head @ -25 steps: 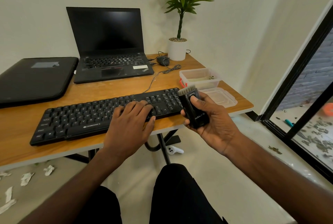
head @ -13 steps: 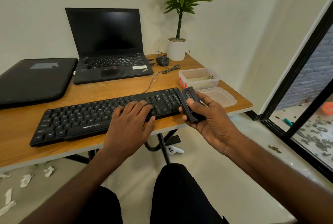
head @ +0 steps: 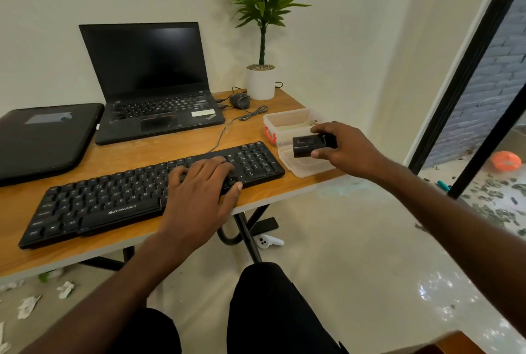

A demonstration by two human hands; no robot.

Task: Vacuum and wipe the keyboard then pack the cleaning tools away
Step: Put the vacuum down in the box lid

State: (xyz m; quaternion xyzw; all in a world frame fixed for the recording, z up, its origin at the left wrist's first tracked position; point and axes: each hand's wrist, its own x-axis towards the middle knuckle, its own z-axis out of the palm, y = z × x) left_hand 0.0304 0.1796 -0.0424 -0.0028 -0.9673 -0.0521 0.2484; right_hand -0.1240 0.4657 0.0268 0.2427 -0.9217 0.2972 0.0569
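Swinging away from the keyboard (head: 150, 194) now — right hand (head: 345, 150) has carried the little black handheld vacuum (head: 311, 146) off to the right and hangs over the clear plastic container (head: 287, 123) and its flat lid (head: 306, 167), at the right end of the tabletop (head: 136, 154). A second ago sat upright near the keyboard's right edge with the brush end up; half a second ago tipped over; now lying roughly sideways in the grip, thumb on the near side, fingers curled over the top. Firmly held, not set down yet.

Left hand (head: 199, 191) hasn't budged — resting flat on the right-centre keys, fingers relaxed and spread, thumb at the front edge, gripping nothing.

Looks like the vacuuming bit is wrapped up and the tool is heading for the box — or just getting parked while a wipe comes out. Can't see a cloth anywhere, though something pale sits inside the container, too blurry to call. So wiping probably not done, judging by how things lie.

Worth watching: lid lies right under the vacuum, so dropping it there instead of in the box would mean shuffling things again later.
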